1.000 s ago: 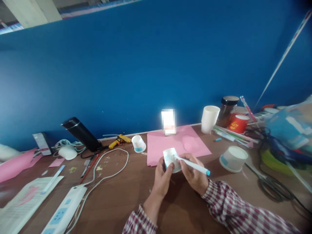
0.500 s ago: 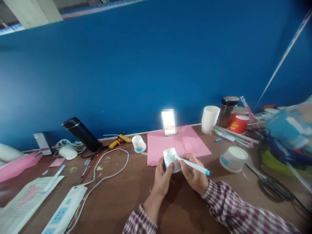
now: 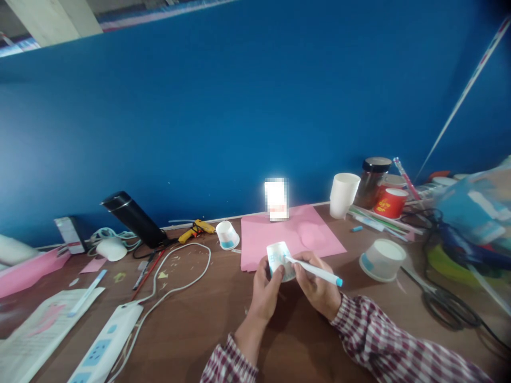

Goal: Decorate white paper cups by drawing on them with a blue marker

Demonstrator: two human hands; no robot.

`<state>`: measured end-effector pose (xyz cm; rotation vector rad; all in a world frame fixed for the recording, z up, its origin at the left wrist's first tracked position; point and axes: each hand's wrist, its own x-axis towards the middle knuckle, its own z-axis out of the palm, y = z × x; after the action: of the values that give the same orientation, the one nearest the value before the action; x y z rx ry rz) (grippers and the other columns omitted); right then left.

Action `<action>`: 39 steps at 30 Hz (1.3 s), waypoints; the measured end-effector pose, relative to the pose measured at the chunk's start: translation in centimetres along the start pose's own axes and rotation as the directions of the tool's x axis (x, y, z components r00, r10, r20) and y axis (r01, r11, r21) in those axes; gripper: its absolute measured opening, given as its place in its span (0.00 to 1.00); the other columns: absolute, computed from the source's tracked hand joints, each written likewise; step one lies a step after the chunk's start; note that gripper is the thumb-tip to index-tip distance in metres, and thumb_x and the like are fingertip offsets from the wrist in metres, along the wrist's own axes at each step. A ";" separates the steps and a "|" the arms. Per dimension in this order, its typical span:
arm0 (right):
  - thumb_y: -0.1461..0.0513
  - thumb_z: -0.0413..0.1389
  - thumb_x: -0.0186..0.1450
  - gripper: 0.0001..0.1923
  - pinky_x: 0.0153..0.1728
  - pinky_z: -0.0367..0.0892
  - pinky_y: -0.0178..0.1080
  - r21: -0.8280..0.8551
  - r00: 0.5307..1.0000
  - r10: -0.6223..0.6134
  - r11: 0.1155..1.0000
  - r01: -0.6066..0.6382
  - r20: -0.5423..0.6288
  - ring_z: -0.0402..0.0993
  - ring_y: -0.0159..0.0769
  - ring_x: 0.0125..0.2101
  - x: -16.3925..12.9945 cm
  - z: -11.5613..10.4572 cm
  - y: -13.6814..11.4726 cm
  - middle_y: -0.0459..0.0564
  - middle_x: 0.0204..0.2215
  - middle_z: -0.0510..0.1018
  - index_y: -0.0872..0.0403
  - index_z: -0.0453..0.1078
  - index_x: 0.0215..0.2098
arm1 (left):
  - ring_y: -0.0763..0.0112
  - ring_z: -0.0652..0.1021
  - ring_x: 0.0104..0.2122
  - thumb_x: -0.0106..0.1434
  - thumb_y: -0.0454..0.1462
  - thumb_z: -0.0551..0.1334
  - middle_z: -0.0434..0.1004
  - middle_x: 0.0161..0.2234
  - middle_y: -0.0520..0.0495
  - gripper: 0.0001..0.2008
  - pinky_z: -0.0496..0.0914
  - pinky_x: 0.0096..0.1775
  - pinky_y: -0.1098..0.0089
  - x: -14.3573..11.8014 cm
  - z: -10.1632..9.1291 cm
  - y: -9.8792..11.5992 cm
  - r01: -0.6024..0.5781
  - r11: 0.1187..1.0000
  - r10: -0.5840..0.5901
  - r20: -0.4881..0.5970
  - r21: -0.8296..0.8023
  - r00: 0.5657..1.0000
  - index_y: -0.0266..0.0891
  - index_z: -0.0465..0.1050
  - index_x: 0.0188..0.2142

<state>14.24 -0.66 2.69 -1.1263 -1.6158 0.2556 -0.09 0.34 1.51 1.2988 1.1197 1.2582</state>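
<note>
Head view: left hand wraps fingers round a small paper cup, held above the table just in front of the pink sheet. Right hand pinches a marker, tip touching the cup's side, blue cap end pointing right. Upturned bowl sits to the right, power strip far left.
</note>
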 end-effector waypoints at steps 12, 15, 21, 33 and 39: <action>0.61 0.51 0.65 0.05 0.32 0.70 0.36 -0.012 1.000 -0.007 1.000 0.007 0.011 0.74 0.35 0.29 0.0 0.1 0.0 0.50 0.29 0.76 0.54 0.67 0.35 | 0.63 0.75 0.42 0.60 0.44 0.61 0.76 0.42 0.44 0.18 0.68 0.46 0.65 0.1 0.0 -0.5 0.009 0.999 -0.010 -0.026 -0.049 1.000 0.36 0.69 0.47; 0.61 0.51 0.65 0.05 0.32 0.71 0.36 0.021 1.000 0.002 1.000 -0.002 -0.002 0.74 0.35 0.29 -0.1 0.0 -0.1 0.50 0.29 0.75 0.54 0.67 0.36 | 0.63 0.75 0.42 0.60 0.44 0.61 0.76 0.41 0.44 0.18 0.68 0.46 0.66 0.1 0.1 -0.5 0.013 0.996 -0.014 -0.018 -0.087 1.000 0.36 0.69 0.46; 0.61 0.50 0.65 0.05 0.31 0.71 0.36 0.093 0.998 0.070 0.993 -0.069 -0.002 0.74 0.35 0.28 -0.1 -0.1 -0.2 0.50 0.28 0.76 0.54 0.66 0.37 | 0.62 0.76 0.41 0.58 0.45 0.62 0.78 0.41 0.43 0.20 0.69 0.45 0.65 0.0 0.2 -0.8 0.062 0.970 -0.068 -0.020 -0.235 0.997 0.36 0.70 0.46; 0.62 0.51 0.65 0.04 0.31 0.71 0.35 0.069 0.999 0.034 0.997 -0.034 -0.006 0.74 0.34 0.28 0.0 -0.1 -0.2 0.49 0.28 0.75 0.54 0.66 0.37 | 0.60 0.76 0.43 0.60 0.44 0.61 0.77 0.43 0.42 0.20 0.68 0.47 0.63 0.1 0.2 -1.1 0.088 0.956 -0.084 0.027 -0.280 0.996 0.35 0.69 0.48; 0.61 0.51 0.65 0.05 0.30 0.72 0.35 0.084 0.999 0.051 0.995 -0.053 0.015 0.74 0.34 0.29 -0.1 -0.1 -0.2 0.49 0.29 0.76 0.54 0.66 0.37 | 0.61 0.76 0.42 0.58 0.45 0.62 0.78 0.41 0.42 0.20 0.68 0.46 0.63 0.0 0.2 -1.0 0.062 0.955 -0.059 0.020 -0.289 0.998 0.36 0.70 0.46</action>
<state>14.22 -0.86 2.83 -1.1048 -1.5739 0.3627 0.13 0.44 0.49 1.0422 0.9198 1.3129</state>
